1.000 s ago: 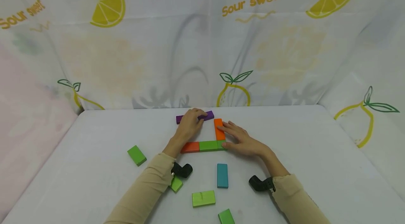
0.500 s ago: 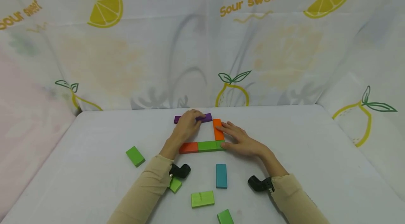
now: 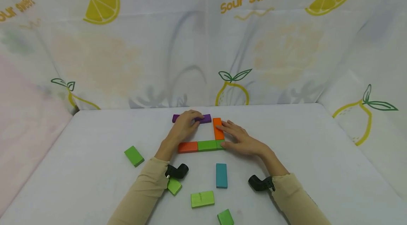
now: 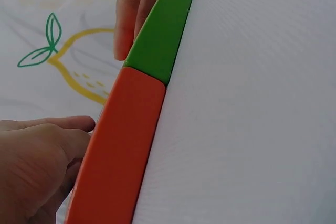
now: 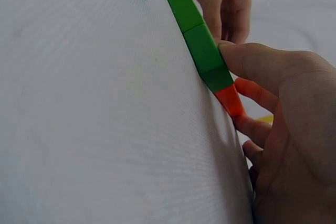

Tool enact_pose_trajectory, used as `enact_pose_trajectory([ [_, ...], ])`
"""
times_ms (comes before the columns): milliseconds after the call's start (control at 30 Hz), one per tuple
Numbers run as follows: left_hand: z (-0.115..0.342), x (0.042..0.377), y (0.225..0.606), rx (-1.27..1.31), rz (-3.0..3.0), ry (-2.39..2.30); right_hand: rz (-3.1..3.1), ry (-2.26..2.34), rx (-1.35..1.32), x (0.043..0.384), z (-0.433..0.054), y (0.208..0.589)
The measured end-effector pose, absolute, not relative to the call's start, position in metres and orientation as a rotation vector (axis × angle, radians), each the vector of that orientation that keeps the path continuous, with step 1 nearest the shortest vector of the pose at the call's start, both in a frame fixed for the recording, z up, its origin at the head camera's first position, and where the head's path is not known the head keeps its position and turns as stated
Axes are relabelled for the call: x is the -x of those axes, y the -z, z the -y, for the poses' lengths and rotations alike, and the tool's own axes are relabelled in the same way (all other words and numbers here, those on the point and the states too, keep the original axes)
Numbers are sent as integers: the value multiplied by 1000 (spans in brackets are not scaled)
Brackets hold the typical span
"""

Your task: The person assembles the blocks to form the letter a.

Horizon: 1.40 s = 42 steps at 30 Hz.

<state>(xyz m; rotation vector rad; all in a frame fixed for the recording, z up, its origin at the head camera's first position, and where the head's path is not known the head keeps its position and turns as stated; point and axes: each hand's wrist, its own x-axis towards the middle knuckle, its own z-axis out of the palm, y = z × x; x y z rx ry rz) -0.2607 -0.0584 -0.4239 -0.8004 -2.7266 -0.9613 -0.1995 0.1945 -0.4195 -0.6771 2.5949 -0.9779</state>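
My left hand (image 3: pixel 184 124) is at the back of the table. Its thumb and fingers pinch a purple block (image 3: pixel 206 118), and the hand hides the middle of the purple row. Right of that row stands an orange block (image 3: pixel 218 128), its front end against a green block (image 3: pixel 220 144). The fingers of my right hand (image 3: pixel 243 141) rest along the orange block, nearly straight, while its thumb (image 5: pixel 252 61) touches the green block. Another green block (image 3: pixel 206 145) and a red-orange block (image 3: pixel 188 147) continue the front row leftward.
In front of the row lie a teal block (image 3: pixel 221 175), a light green block (image 3: pixel 202 199) and a green block (image 3: pixel 225 217). One light green block (image 3: pixel 174 186) is beside the left sleeve. Farther left lies a green block (image 3: pixel 134 156). A patterned cloth (image 3: pixel 143 41) hangs behind.
The right purple block has turned from a slant to lie nearly in line with the purple at its left. My right hand stays by the orange and green blocks. The head view shifts slightly.
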Motion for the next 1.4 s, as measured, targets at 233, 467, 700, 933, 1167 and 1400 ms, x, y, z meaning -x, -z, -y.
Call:
enact_pose_trajectory([
  [233,60,260,422,818,2744,949,-2595,967,676,201,-193,419],
  [467,61,259,423,828,2740,934,-2583,968,674,201,-191,419],
  [700,59,256,420,831,2759,909,-2582,988,655,199,-190,417],
  [933,57,257,420,874,2727,901,-2592,984,653,198,-190,417],
  [1167,56,258,420,879,2725,881,-2597,996,661,197,-192,416],
  [1400,55,258,421,874,2731,890,-2594,994,659,197,-193,417],
])
